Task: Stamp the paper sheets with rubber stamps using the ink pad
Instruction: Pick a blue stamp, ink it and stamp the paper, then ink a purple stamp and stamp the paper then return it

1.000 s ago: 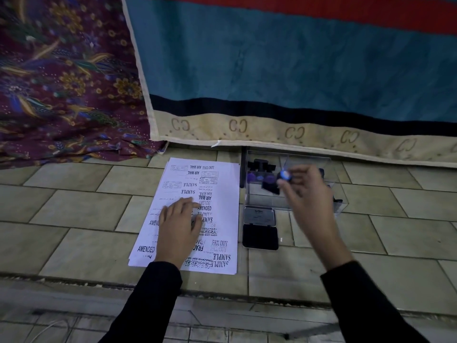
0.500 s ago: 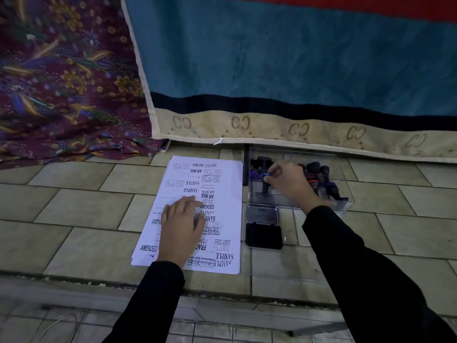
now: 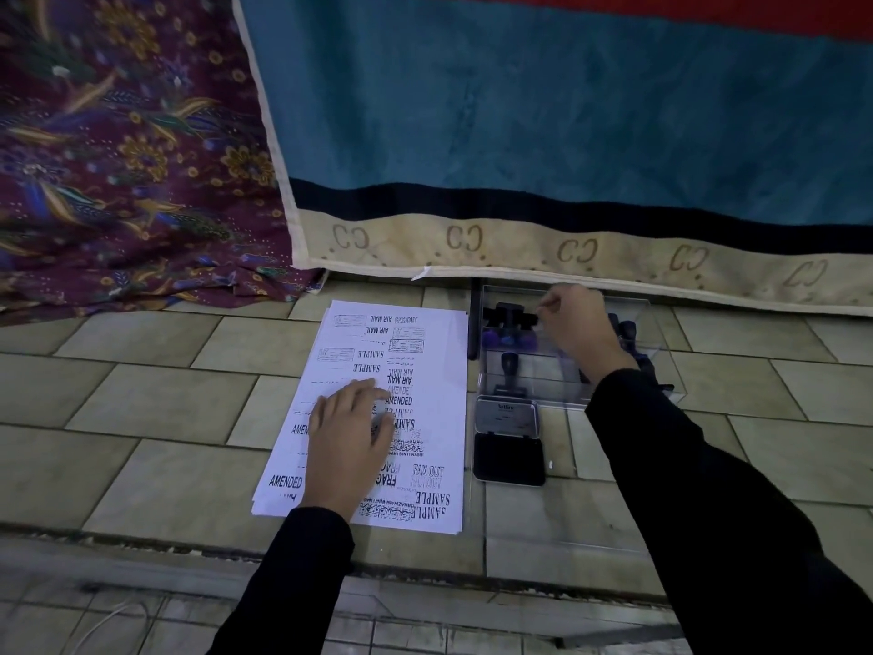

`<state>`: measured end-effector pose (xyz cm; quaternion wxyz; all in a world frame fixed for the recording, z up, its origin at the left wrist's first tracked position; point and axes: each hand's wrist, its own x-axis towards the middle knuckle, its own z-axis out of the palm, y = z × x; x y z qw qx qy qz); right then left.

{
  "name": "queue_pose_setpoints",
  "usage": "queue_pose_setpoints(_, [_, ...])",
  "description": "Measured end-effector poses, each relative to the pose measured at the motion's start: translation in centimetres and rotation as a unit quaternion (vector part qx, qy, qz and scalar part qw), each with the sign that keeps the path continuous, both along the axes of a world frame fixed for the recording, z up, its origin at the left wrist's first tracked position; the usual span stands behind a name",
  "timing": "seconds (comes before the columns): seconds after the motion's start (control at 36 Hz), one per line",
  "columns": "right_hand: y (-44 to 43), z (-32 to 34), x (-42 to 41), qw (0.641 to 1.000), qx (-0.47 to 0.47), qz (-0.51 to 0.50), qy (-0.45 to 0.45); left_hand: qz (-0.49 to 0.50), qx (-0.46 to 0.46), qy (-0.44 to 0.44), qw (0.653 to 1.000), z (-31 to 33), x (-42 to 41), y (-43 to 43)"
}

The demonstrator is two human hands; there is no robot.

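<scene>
A stack of paper sheets point(image 3: 427, 371), the top one covered in black stamp marks, lies on the tiled floor. My left hand point(image 3: 349, 437) rests flat on it with straight fingers. To its right an open ink pad point(image 3: 509, 458) lies with its lid point(image 3: 506, 416) folded back. Behind the pad stands a clear plastic box point(image 3: 661, 366) holding several rubber stamps: a black one point(image 3: 508, 314), purple ones point(image 3: 508, 341) and an upright black one point(image 3: 510, 375). My right hand point(image 3: 574, 328) is inside the box near its back wall. Its fingers are curled and pinched together; whether they hold a stamp is hidden.
A teal, black and cream rug point(image 3: 519, 134) hangs right behind the box, its hem almost touching it. A maroon floral cloth point(image 3: 118, 158) lies at the back left. A floor step edge point(image 3: 141, 541) runs across close to me. A thin cable point(image 3: 108, 621) lies at the lower left.
My right hand brought a blue-topped stamp down into the box, left it among the purple ones, and moved right and back. My left hand stayed on the paper.
</scene>
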<state>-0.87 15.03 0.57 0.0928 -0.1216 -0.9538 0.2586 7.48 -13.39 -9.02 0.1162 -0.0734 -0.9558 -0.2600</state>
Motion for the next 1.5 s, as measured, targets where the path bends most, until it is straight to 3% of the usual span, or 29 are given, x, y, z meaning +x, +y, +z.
queue_pose_setpoints(0.11, [-0.5,0.3,-1.3,0.992,0.065,-0.025,-0.109,0.001,0.002,0.003,1.0,0.0,0.1,0.0])
queue_pose_setpoints(0.25, [-1.9,0.9,-2.1,0.967,0.197,-0.001,-0.163,0.0,-0.002,-0.001,1.0,0.0,0.0,0.0])
queue_pose_setpoints(0.39, [-2.7,0.9,-2.7,0.962,0.188,-0.017,-0.199,0.002,-0.006,-0.005,1.0,-0.1,0.0,-0.1])
queue_pose_setpoints(0.58, [-2.6,0.5,-2.4,0.973,0.165,-0.048,-0.157,-0.002,-0.001,-0.007,1.0,0.1,0.0,0.0])
queue_pose_setpoints(0.69, [-1.8,0.9,-2.0,0.984,0.146,-0.066,-0.081,-0.002,-0.016,-0.004,1.0,0.2,0.0,0.0])
queue_pose_setpoints(0.83, [-0.9,2.3,0.3,0.997,0.024,-0.039,0.056,0.003,-0.05,0.002,0.999,0.5,-0.1,0.3])
queue_pose_setpoints(0.94, [-1.5,3.6,4.6,0.987,-0.075,-0.005,0.144,0.015,-0.068,-0.01,0.998,1.0,-0.2,0.6])
queue_pose_setpoints(1.08, [-2.9,2.9,10.2,0.98,-0.156,0.058,0.109,0.022,-0.068,-0.02,0.997,1.2,-0.3,0.8])
queue_pose_setpoints(1.28, [-4.2,-0.3,14.5,0.976,-0.103,0.154,0.112,0.006,-0.037,-0.015,0.999,1.0,-0.5,0.2])
queue_pose_setpoints(1.5, [-5.0,-1.9,15.9,0.976,-0.071,0.173,0.114,0.007,-0.013,-0.003,1.0,0.5,-0.4,0.1])
